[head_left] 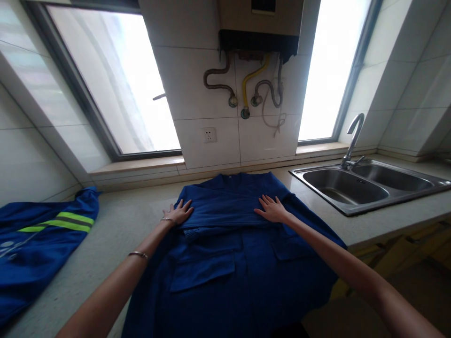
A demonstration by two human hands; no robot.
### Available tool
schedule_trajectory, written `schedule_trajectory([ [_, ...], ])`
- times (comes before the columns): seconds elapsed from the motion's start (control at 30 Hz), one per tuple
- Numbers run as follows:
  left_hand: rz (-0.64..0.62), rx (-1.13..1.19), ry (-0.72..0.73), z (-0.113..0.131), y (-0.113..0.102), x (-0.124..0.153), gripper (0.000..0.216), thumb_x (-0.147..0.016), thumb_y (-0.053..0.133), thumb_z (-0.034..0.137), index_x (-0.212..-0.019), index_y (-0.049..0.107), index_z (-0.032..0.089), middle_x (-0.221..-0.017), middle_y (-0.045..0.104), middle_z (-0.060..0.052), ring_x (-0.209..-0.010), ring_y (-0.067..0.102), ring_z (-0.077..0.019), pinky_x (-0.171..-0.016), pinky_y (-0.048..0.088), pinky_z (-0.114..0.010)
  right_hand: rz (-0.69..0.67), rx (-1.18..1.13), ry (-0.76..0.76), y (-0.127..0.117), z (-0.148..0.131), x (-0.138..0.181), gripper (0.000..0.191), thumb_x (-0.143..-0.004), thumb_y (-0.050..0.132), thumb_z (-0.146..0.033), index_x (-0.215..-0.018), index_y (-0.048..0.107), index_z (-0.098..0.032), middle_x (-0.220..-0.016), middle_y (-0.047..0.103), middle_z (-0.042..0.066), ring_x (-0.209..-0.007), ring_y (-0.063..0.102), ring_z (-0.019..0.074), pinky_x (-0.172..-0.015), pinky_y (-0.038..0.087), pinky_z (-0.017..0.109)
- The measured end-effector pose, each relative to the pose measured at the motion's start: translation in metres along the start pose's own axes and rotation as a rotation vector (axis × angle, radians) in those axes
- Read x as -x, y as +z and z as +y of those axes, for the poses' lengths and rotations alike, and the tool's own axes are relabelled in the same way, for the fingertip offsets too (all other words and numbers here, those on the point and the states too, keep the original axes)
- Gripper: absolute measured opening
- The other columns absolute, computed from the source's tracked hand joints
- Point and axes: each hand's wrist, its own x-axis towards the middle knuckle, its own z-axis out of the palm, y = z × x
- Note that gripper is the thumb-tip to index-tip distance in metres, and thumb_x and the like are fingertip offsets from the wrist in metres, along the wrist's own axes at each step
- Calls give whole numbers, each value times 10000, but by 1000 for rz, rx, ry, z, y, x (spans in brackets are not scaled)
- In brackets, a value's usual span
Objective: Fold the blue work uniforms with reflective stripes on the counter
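A dark blue work jacket [225, 263] lies spread on the pale countertop [120, 225], its collar toward the wall and its hem hanging over the front edge. A sleeve is folded across the chest. My left hand [179, 212] lies flat with fingers spread on the left end of that folded sleeve. My right hand [271, 209] rests flat with fingers stretched out on the right side of the same fold. Neither hand grips the cloth. Thin bracelets sit on my left wrist and forearm.
A second blue garment with yellow-green reflective stripes [38, 234] lies at the left end of the counter. A steel double sink [366, 185] with a tap [354, 138] is at the right. Windows, a wall socket [209, 135] and heater pipes stand behind.
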Motion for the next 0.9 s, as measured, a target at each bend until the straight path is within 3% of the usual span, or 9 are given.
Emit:
schedule_trajectory([
  [0.07, -4, -23, -81, 16, -7, 2, 646, -872, 222, 546, -1441, 255, 242, -1495, 147, -169, -1312, 150, -476, -936, 155, -708, 24, -21, 2, -6, 3, -6, 741, -883, 180, -651, -1404, 362, -157, -1451, 299, 122, -1349, 230, 261, -1089, 124, 454],
  [0.13, 17, -41, -46, 40, -14, 6, 638, -875, 271, 479, -1433, 279, 170, -1485, 162, -193, -1330, 131, -448, -991, 156, -653, 106, -41, 14, -16, 9, -14, 659, -924, 179, -575, -1353, 438, -147, -1398, 391, 125, -1312, 315, 231, -1078, 197, 378],
  [0.27, 73, 34, 210, 104, -20, 21, 660, -882, 250, 537, -1436, 271, 180, -1501, 140, -148, -1356, 85, -401, -1041, 178, -575, 246, 4, 32, -35, 21, -26, 574, -943, 255, -500, -1298, 490, -115, -1362, 426, 149, -1287, 350, 233, -1053, 247, 321],
  [0.37, 23, 73, 447, 142, -11, 36, 660, -876, 193, 610, -1448, 223, 282, -1515, 110, -84, -1366, 64, -381, -1042, 160, -590, 179, 31, 92, -38, 21, -23, 531, -941, 267, -495, -1170, 581, -132, -1235, 530, 154, -1176, 458, 254, -963, 352, 332],
  [0.47, -2, 65, 531, 159, 3, 48, 674, -876, 167, 619, -1462, 156, 287, -1517, 80, -96, -1365, 75, -383, -1035, 126, -618, 165, 73, 132, -28, 17, -11, 515, -948, 249, -477, -1060, 620, -138, -1127, 568, 160, -1103, 494, 262, -887, 396, 330],
  [0.57, 20, 65, 539, 162, 8, 53, 700, -872, 157, 626, -1468, 128, 263, -1516, 66, -116, -1365, 60, -387, -1032, 109, -628, 184, 91, 124, -20, 14, -1, 470, -952, 269, -456, -1086, 603, -153, -1102, 575, 143, -1053, 525, 247, -867, 397, 319],
  [0.73, -54, 98, 520, 147, -6, 41, 621, -886, 129, 601, -1450, 167, 343, -1520, 99, -54, -1369, 80, -366, -1024, 132, -630, 72, -1, 30, -29, 21, -3, 383, -957, 315, -418, -1123, 593, -216, -1077, 611, 75, -978, 584, 194, -799, 405, 246],
  [0.83, 70, 70, 305, 117, -12, 22, 636, -875, 144, 615, -1437, 232, 331, -1520, 93, -61, -1358, 48, -407, -985, 98, -686, 69, 35, -16, -35, 26, -7, 363, -953, 332, -404, -1098, 610, -221, -1067, 624, 73, -976, 594, 201, -787, 412, 250],
  [0.9, 76, 71, 130, 89, -13, 8, 678, -860, 151, 636, -1427, 281, 288, -1509, 128, -111, -1337, 109, -444, -950, 135, -710, 33, 85, -16, -37, 28, -8, 350, -934, 368, -412, -1110, 607, -226, -1037, 639, 77, -950, 608, 215, -773, 428, 271],
])
